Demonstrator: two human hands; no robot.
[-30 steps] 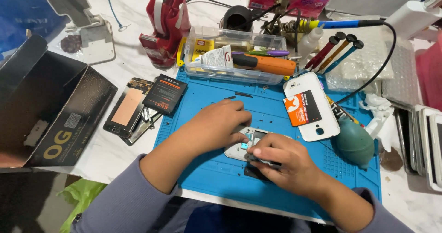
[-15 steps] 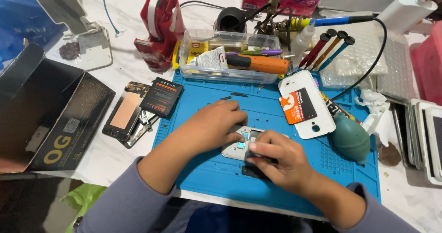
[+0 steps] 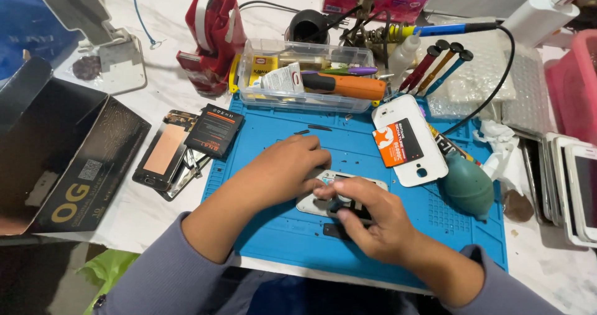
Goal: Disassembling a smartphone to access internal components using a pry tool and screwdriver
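Note:
An opened white phone body (image 3: pixel 348 184) lies on the blue work mat (image 3: pixel 273 228), mostly covered by both hands. My left hand (image 3: pixel 289 166) rests flat on its left end and presses it down. My right hand (image 3: pixel 367 212) curls over its near right side, fingertips pinched on a small dark part on the phone; what the part is cannot be made out. A white back cover with an orange and black battery (image 3: pixel 407 142) lies face up on the mat to the right.
A teal air blower (image 3: pixel 467 185) sits at the mat's right. Behind the mat stand a clear tool tray (image 3: pixel 305 75), screwdrivers (image 3: pixel 435 66) and a red tape dispenser (image 3: pixel 211 35). A black battery and a screen assembly (image 3: pixel 186 144) lie left, beside an open black box (image 3: pixel 56 159). Phones (image 3: pixel 569 184) stack at right.
The view has shifted slightly. Both hands stay on the phone, with the right fingers working a little nearer its middle.

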